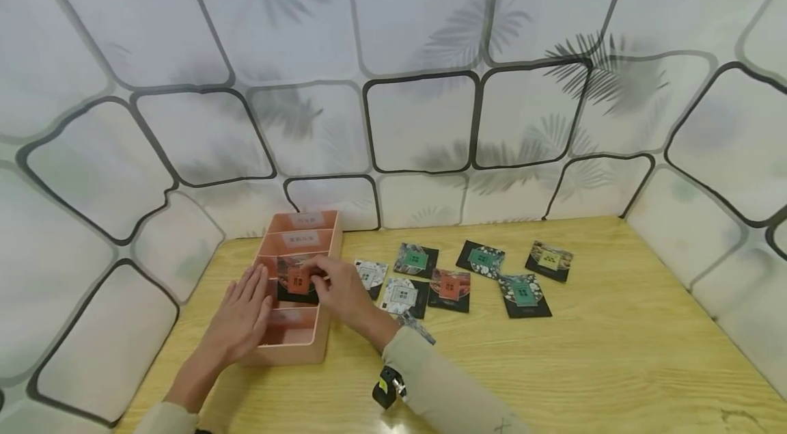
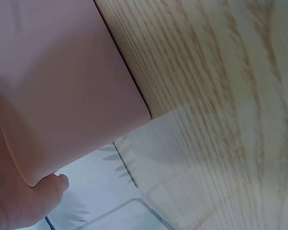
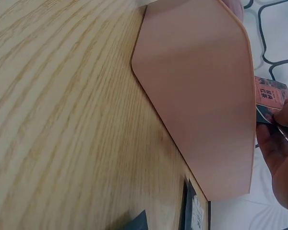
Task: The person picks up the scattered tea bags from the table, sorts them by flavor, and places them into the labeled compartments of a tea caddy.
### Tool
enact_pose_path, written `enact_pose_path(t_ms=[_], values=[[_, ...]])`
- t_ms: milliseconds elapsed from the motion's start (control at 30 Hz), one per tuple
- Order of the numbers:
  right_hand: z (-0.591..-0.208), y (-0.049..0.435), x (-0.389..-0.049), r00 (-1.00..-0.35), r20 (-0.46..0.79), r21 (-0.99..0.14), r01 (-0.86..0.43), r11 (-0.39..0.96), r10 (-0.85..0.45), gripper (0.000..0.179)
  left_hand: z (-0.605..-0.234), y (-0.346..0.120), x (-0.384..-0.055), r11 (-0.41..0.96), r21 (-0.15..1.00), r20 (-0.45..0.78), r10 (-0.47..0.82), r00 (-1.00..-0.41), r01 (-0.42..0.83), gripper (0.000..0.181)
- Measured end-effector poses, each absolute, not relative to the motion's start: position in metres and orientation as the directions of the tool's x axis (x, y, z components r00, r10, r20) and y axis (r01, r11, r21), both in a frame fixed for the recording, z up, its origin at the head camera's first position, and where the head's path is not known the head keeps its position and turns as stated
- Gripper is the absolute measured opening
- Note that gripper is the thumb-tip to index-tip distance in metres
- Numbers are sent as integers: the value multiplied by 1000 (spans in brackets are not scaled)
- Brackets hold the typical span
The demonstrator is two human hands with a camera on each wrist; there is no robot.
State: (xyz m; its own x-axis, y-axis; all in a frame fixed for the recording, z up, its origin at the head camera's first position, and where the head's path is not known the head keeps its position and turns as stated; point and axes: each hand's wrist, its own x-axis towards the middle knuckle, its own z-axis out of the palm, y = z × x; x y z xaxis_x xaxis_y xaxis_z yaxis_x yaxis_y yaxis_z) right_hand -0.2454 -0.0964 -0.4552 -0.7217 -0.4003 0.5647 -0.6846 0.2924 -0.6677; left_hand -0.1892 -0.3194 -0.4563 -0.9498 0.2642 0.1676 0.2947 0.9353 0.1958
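Observation:
My right hand (image 1: 349, 294) pinches a flat dark sachet with a red label (image 1: 298, 281) by its right edge. The sachet is at a middle compartment of a pink divided box (image 1: 335, 242). In the right wrist view, the red-labelled sachet (image 3: 270, 96) shows above the box's side wall (image 3: 197, 91), between thumb and fingers. Straight fingers of my left hand (image 1: 242, 318) rest along the box's left rim. The left wrist view has the box's outer wall (image 2: 62, 86) with part of the left hand (image 2: 24, 201) at its rim.
Several flat sachets lie on the wooden table (image 1: 584, 365) right of the box: green-labelled (image 1: 525, 294), yellow-labelled (image 1: 549, 260), white-labelled (image 1: 404, 295) and another red-labelled one (image 1: 449, 289). One sachet (image 1: 416, 328) is partly under my right forearm. A patterned curtain (image 1: 418, 119) stands behind the table.

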Motion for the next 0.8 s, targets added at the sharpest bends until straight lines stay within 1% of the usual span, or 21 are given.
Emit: enact_pose_path(t_ms=[100, 267, 400, 633, 800], values=[[-458, -97, -245, -714, 550, -658, -690, 302, -433, 23, -455, -320, -188, 935, 205, 173, 258, -951, 291, 58], [-460, -98, -246, -687, 539, -599, -720, 351, -488, 24, -457, -320, -189, 938, 188, 172, 261, -950, 291, 57], [-459, -97, -245, -684, 509, -584, -720, 374, -522, 24, -457, -320, -189, 940, 178, 174, 260, -950, 290, 57], [-456, -94, -241, -694, 442, -608, -698, 379, -568, 22, -457, -321, -188, 941, 160, 183, 269, -946, 298, 57], [-458, -92, -241, -690, 451, -617, -699, 362, -566, 20, -458, -321, -189, 938, 157, 192, 277, -941, 308, 57]])
